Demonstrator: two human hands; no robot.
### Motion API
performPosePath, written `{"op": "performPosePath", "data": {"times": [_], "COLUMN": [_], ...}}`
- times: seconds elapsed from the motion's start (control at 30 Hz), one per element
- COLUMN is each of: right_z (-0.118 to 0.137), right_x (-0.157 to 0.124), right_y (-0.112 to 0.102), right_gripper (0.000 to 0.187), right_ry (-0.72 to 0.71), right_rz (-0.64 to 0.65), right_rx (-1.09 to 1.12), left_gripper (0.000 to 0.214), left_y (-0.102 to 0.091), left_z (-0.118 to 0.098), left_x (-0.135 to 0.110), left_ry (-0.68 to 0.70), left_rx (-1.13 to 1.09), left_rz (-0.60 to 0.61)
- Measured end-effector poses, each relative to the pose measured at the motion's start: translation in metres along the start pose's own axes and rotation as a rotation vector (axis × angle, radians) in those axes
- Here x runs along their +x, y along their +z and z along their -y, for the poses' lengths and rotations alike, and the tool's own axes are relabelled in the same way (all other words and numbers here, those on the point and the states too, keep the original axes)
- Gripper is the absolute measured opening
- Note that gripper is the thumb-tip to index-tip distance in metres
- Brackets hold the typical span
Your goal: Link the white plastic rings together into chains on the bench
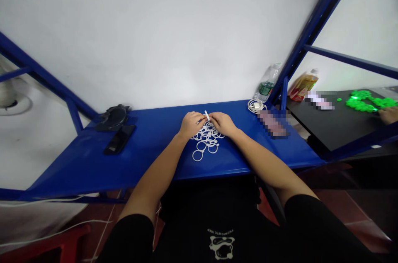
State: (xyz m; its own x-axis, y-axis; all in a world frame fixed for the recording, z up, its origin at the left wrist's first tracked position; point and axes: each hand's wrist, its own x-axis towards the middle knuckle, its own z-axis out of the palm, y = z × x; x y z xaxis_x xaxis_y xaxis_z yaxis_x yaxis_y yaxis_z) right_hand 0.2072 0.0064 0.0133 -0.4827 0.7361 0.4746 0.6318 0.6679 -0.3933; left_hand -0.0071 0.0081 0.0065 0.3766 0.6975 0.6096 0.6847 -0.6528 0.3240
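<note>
A heap of thin white plastic rings (pixel 202 145) with small knobs lies on the blue table (pixel 155 142), some apparently linked together. Over the far side of the heap, my left hand (pixel 190 124) pinches a white ring (pixel 207 115) that stands up edge-on. From the other side my right hand (pixel 223 122) meets it, its fingers closed on the same white piece. The fingertips nearly touch and partly hide what lies between them. Both wrists hang just above the rings.
On the left lie a black phone (pixel 119 140) and a dark bundle (pixel 115 117). To the right are a coiled white cable (pixel 256 106), a water bottle (pixel 268 84) and a blurred-out object (pixel 273 124). Another person's hand (pixel 389 115) touches green pieces (pixel 367 102) on a black table (pixel 329 124).
</note>
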Motion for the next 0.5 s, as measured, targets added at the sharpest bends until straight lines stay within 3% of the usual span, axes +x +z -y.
{"op": "performPosePath", "data": {"times": [0.17, 0.3, 0.4, 0.5], "right_z": [-0.020, -0.033, -0.034, -0.030], "right_x": [0.002, 0.000, -0.004, -0.009], "right_y": [-0.009, -0.017, -0.018, -0.009], "right_gripper": [0.029, 0.033, 0.048, 0.099], "right_ry": [0.044, -0.009, -0.043, -0.033], "right_rz": [-0.016, 0.008, 0.070, 0.260], "right_rx": [-0.047, -0.007, 0.087, 0.123], "left_gripper": [0.025, 0.045, 0.084, 0.123], "left_y": [-0.008, -0.020, -0.032, -0.038], "left_z": [0.021, 0.027, 0.025, 0.022], "left_x": [0.001, -0.001, -0.003, -0.008], "left_ry": [-0.037, -0.106, -0.146, -0.148], "left_rx": [0.007, -0.016, -0.011, 0.004], "left_rz": [0.086, 0.168, 0.407, 0.732]}}
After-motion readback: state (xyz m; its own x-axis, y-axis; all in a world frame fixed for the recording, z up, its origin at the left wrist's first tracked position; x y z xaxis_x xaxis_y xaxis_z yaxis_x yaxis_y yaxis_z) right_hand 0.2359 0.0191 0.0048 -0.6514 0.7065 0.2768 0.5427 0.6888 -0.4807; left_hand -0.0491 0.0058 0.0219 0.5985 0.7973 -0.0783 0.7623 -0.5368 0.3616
